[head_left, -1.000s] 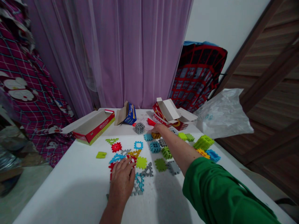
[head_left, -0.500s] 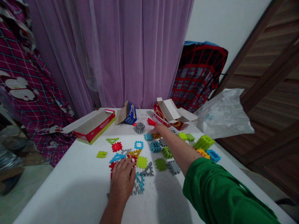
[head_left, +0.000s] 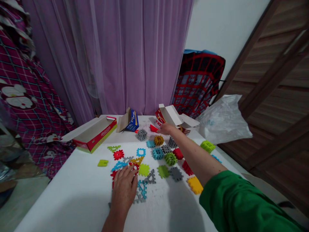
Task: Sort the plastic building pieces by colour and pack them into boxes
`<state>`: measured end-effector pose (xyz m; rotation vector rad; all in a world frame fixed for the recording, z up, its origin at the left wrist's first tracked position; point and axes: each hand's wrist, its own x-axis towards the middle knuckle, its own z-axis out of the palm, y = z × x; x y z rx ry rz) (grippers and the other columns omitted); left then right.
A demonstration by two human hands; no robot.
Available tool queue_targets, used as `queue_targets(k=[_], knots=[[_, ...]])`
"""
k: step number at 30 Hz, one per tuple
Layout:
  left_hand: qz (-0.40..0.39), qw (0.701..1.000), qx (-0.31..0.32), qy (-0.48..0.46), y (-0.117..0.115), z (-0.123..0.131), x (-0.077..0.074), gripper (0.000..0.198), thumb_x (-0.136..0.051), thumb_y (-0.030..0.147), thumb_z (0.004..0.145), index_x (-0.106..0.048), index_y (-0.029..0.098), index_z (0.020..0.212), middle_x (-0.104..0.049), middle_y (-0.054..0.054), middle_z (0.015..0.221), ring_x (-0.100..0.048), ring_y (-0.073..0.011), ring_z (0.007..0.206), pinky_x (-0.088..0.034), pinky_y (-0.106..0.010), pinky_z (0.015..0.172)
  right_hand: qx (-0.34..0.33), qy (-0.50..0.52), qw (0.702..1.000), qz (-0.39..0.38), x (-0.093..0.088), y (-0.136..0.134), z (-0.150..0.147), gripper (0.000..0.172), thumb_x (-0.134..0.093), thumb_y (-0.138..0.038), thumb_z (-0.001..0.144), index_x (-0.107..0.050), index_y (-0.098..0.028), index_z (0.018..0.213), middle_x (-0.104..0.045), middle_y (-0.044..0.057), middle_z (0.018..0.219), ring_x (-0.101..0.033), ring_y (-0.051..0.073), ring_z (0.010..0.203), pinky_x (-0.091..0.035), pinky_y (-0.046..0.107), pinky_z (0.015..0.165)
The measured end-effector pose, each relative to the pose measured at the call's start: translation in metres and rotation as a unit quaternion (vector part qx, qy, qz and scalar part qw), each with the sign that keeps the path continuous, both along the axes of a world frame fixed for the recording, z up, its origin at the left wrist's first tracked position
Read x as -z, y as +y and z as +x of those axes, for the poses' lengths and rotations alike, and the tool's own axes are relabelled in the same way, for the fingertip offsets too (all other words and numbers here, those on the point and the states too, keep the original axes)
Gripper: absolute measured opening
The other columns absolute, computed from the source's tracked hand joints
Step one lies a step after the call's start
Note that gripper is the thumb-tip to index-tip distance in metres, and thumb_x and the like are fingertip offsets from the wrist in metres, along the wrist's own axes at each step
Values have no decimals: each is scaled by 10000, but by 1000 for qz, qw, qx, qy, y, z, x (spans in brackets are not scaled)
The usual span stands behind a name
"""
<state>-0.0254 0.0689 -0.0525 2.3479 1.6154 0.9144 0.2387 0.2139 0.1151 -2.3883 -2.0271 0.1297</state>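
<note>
Many coloured plastic interlocking pieces lie scattered on a white table (head_left: 72, 193). My left hand (head_left: 124, 190) rests flat, fingers spread, on flat pieces near the table's front, among them a grey triangle (head_left: 140, 197) and a red piece (head_left: 113, 174). My right hand (head_left: 166, 129), arm in a green sleeve (head_left: 241, 209), reaches to the far side by a red piece (head_left: 153, 128) at the foot of an open red-and-white box (head_left: 170, 117); its fingers are curled and what they hold is hidden. Beside the arm lie an orange cube (head_left: 158, 140), a blue cube (head_left: 157, 153) and a green cube (head_left: 171, 158).
An open red box (head_left: 95, 133) sits at the table's far left, a blue box (head_left: 131, 120) behind the middle. A crumpled clear plastic bag (head_left: 223, 119) lies at the right edge. A purple curtain (head_left: 125, 54) hangs behind, a wooden door (head_left: 277, 90) stands right.
My right arm has shifted right and lifted a little, uncovering red and yellow pieces beneath it. The hand stays by the red-and-white box. My left hand has not moved.
</note>
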Motion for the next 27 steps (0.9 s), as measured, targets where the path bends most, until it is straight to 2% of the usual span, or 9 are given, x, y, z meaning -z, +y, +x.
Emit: queue_targets(k=[3, 5, 7, 9, 12, 15, 19, 23, 27], knots=[[1, 1000, 6, 3, 2, -1, 1, 319, -471, 312, 902, -734, 297, 1083, -710, -28, 1244, -598, -277, 1232, -388, -561, 1110, -23, 19, 1000, 10, -18, -47, -3, 402, -522, -406, 954, -715, -132, 1176, -710, 135, 1184, -661, 214, 1077, -444, 278, 842], [2, 1000, 9, 10, 3, -2, 2, 323, -461, 323, 907, -737, 300, 1072, -712, -23, 1240, -598, -279, 1234, -391, -564, 1106, -43, 42, 998, 19, -14, -89, -11, 363, -542, -416, 938, -709, -224, 1196, -732, 63, 1163, -674, 191, 1034, -449, 253, 803], [4, 1000, 9, 17, 4, -2, 1, 335, -448, 337, 911, -735, 293, 1079, -708, -25, 1249, -596, -282, 1238, -394, -567, 1103, -78, 111, 990, 43, 4, -135, -24, 316, -568, -373, 908, -725, -255, 1155, -759, 33, 1089, -695, 192, 954, -456, 260, 776], [7, 1000, 8, 26, 5, -3, 1, 345, -445, 346, 909, -734, 284, 1087, -704, -33, 1257, -598, -284, 1237, -397, -565, 1101, -93, 173, 980, 43, 32, -177, -40, 263, -584, -342, 875, -759, -282, 1062, -779, 9, 1010, -709, 191, 895, -457, 256, 731], [9, 999, 5, 38, 8, -4, 0, 350, -455, 354, 894, -739, 279, 1084, -703, -44, 1257, -600, -293, 1234, -400, -563, 1098, -103, 233, 967, 26, 74, -219, -63, 235, -574, -276, 839, -788, -293, 934, -791, -5, 893, -719, 180, 797, -449, 245, 683], [11, 999, 7, 42, 11, -6, 0, 355, -457, 366, 882, -746, 276, 1068, -708, -47, 1247, -606, -299, 1224, -408, -557, 1092, -90, 259, 960, 46, 105, -237, -72, 278, -555, -225, 819, -791, -285, 954, -793, 10, 907, -727, 190, 841, -458, 243, 732], [17, 999, 16, 31, 15, -8, 0, 369, -444, 400, 870, -753, 270, 1026, -716, -51, 1231, -615, -297, 1209, -423, -549, 1078, -101, 308, 940, 102, 130, -243, -67, 302, -516, -185, 829, -789, -258, 936, -791, 13, 898, -724, 167, 838, -458, 216, 749], [25, 999, 23, 20, 18, -9, -2, 380, -438, 426, 852, -758, 246, 952, -730, -71, 1194, -637, -296, 1160, -461, -523, 1039, -95, 356, 917, 152, 143, -245, -62, 278, -516, -173, 830, -782, -226, 892, -779, 11, 824, -706, 140, 758, -453, 192, 714], [29, 999, 23, 20, 22, -10, -3, 355, -463, 447, 835, -755, 258, 905, -745, -69, 1152, -654, -279, 1118, -485, -475, 1015, -97, 366, 909, 174, 145, -246, -62, 268, -525, -161, 822, -778, -234, 868, -776, -5, 814, -696, 136, 734, -458, 192, 713]])
